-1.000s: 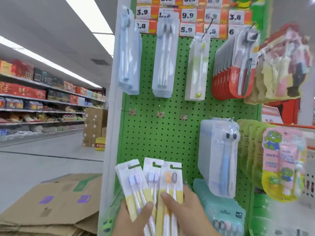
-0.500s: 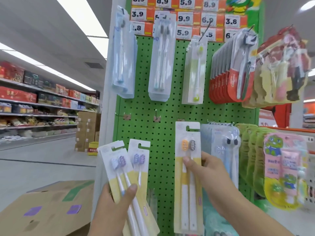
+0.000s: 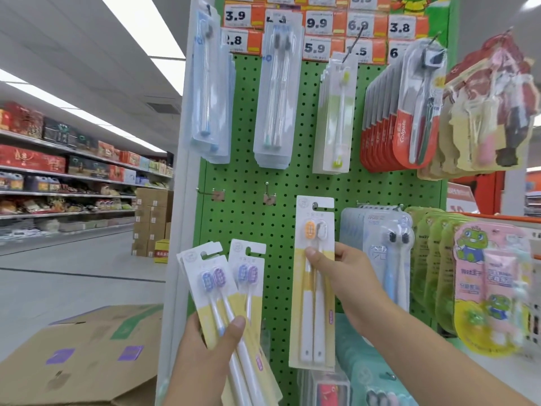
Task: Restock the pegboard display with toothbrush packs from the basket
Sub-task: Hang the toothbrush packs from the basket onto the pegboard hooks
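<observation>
My right hand (image 3: 341,271) pinches a yellow-and-white toothbrush pack (image 3: 312,288) with orange and grey brush heads, held upright against the green pegboard (image 3: 248,200). The pack's hang slot sits at a metal hook (image 3: 315,205) in the middle row. My left hand (image 3: 210,347) grips two packs with purple brush heads (image 3: 216,291), fanned out in front of the board's lower left. Two bare hooks (image 3: 268,191) stand to the left of the yellow pack. No basket is in view.
Clear toothbrush packs (image 3: 275,95) hang in the top row under price tags (image 3: 319,23). Red packs (image 3: 404,118) and kids' sets (image 3: 491,288) hang on the right, blue packs (image 3: 386,253) just right of my hand. A flattened cardboard box (image 3: 87,353) lies lower left beside the aisle.
My right hand took the orange-headed pack from the bundle and raised it to the middle-row hook. My left hand lifted the two purple-headed packs slightly.
</observation>
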